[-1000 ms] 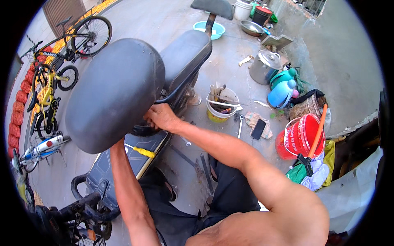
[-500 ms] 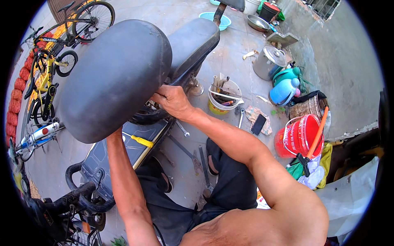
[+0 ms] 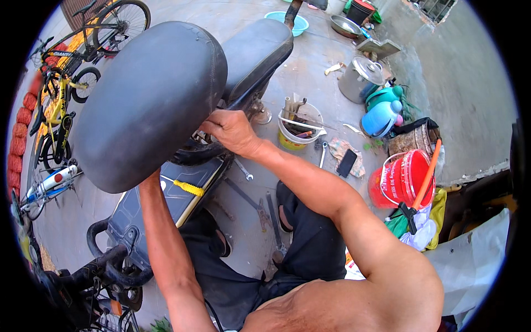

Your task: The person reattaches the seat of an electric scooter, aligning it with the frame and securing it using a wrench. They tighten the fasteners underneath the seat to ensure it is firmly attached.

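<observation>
A dark grey padded scooter seat [image 3: 152, 105] is tilted up over the scooter's frame. Under its near edge goes my left hand [image 3: 150, 176]; the seat hides its fingers. At the seat's right edge, my right hand [image 3: 232, 133] has its fingers pinched together beside the opening below the cushion. What they hold, if anything, is hidden. On the scooter's footboard [image 3: 145, 213] lies a yellow-handled screwdriver [image 3: 188, 188]. A second seat cushion [image 3: 257, 52] stretches behind the raised one.
Wrenches [image 3: 243, 169] and pliers [image 3: 257, 210] lie on the floor by my feet. To the right are a tool bucket [image 3: 300, 122], a ratchet wrench [image 3: 323, 154], a phone [image 3: 347, 162] on a cloth, and a red bucket [image 3: 402, 178]. Bicycles [image 3: 66, 105] stand at left.
The view has shifted slightly. Both hands stay at the seat, and the right hand's fingers remain at its edge with only a small change of pose.
</observation>
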The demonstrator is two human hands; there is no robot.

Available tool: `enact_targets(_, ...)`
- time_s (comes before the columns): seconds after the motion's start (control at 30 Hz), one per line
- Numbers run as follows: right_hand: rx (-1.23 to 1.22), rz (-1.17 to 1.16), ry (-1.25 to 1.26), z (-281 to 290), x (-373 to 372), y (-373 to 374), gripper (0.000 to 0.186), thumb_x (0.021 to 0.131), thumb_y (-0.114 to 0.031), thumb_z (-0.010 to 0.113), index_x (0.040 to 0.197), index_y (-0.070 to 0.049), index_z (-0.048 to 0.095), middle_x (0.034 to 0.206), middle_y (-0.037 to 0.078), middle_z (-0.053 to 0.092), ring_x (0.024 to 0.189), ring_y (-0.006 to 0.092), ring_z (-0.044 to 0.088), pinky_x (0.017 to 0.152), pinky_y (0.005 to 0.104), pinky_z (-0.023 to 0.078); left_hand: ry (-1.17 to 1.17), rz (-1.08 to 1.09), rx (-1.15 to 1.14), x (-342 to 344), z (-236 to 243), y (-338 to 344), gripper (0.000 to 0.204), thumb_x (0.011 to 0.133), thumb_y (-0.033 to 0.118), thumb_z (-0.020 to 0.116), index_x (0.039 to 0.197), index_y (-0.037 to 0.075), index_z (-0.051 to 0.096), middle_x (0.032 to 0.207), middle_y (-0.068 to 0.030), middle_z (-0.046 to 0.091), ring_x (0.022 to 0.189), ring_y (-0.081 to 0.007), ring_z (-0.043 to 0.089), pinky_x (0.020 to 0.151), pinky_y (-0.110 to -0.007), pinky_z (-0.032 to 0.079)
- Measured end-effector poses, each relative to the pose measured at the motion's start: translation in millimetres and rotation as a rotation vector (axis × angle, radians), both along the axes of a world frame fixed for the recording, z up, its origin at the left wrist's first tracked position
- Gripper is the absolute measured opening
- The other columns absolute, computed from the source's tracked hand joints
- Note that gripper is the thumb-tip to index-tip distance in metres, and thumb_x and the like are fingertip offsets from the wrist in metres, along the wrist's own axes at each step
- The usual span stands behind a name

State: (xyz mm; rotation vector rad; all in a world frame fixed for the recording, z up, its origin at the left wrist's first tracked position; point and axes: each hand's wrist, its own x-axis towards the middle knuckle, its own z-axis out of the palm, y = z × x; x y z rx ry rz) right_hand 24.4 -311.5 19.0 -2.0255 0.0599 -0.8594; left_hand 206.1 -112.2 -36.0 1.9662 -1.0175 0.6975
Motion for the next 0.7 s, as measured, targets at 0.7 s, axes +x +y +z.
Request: enact_targets(0.7, -0.008, -0.152, -0.059, 4.4, -6.3, -9.2, 0.014, 0.084, -0.013, 0.069, 0.091, -0.001, 0.07, 0.081, 0.017, 0.065, 0.072, 0.033, 0.064, 0.063, 0.0351, 0.05, -0.028, 0.036, 0.026, 4.8, -1.0, 6.4, 0.061, 0.091, 0.03, 0.066, 0.144, 0.012, 0.042, 0.148, -0.0119, 0.042, 0.137, -0.0287, 0.036, 0.114, -0.043, 0.025)
